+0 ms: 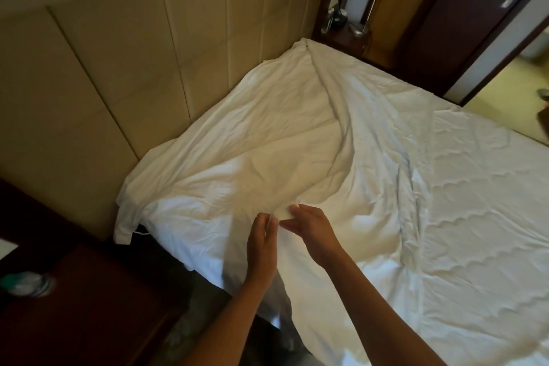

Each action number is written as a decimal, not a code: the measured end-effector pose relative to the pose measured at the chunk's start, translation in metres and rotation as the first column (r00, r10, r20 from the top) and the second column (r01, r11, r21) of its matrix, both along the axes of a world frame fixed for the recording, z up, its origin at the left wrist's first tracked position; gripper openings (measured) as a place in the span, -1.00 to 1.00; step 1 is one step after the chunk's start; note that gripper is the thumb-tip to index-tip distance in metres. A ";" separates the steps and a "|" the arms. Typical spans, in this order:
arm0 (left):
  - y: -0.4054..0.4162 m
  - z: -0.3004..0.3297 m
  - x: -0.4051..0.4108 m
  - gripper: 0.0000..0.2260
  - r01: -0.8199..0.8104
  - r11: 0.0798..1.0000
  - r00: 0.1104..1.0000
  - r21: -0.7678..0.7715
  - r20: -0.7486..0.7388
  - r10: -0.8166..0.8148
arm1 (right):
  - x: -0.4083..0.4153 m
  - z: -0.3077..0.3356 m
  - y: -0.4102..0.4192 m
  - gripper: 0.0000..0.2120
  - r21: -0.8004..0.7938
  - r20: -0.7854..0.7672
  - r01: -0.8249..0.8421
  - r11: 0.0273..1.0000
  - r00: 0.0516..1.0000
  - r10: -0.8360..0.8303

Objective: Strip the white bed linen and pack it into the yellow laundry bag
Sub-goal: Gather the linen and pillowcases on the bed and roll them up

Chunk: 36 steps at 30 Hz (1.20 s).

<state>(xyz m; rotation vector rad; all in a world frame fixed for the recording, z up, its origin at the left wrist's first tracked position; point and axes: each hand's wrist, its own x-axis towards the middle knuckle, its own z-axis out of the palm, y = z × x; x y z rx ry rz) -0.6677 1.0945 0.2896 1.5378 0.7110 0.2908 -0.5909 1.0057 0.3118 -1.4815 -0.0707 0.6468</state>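
Observation:
A white bed sheet (267, 140) lies loose and wrinkled over the head end of the bed, one corner hanging off near the headboard. Beneath it to the right shows the quilted white mattress cover (475, 202). My left hand (263, 242) and my right hand (312, 232) meet close together at the near edge of the sheet, both pinching a small fold of white fabric between fingers and thumb. No yellow laundry bag is in view.
A padded beige headboard (133, 68) runs along the back. A dark wooden nightstand (74, 291) with a plastic bottle (26, 282) stands at the lower left. Another nightstand (341, 36) with small items sits at the far corner, beside a dark wardrobe door (475, 24).

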 end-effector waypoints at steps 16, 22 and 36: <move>0.063 -0.014 0.007 -0.73 -0.346 0.926 0.938 -0.153 -0.028 0.346 | 0.058 -0.040 0.062 -0.69 -0.434 0.435 -0.116 0.894 0.842 0.320; 0.079 -0.009 0.008 -0.80 -0.421 0.885 0.907 -0.198 -0.081 0.413 | 0.073 -0.052 0.097 -0.60 -0.494 0.491 -0.179 0.851 0.750 0.443; 0.106 0.003 0.042 -0.87 -0.205 0.979 0.962 0.018 -0.178 0.205 | 0.100 -0.027 0.115 -0.53 -0.602 0.518 -0.267 0.753 0.587 0.622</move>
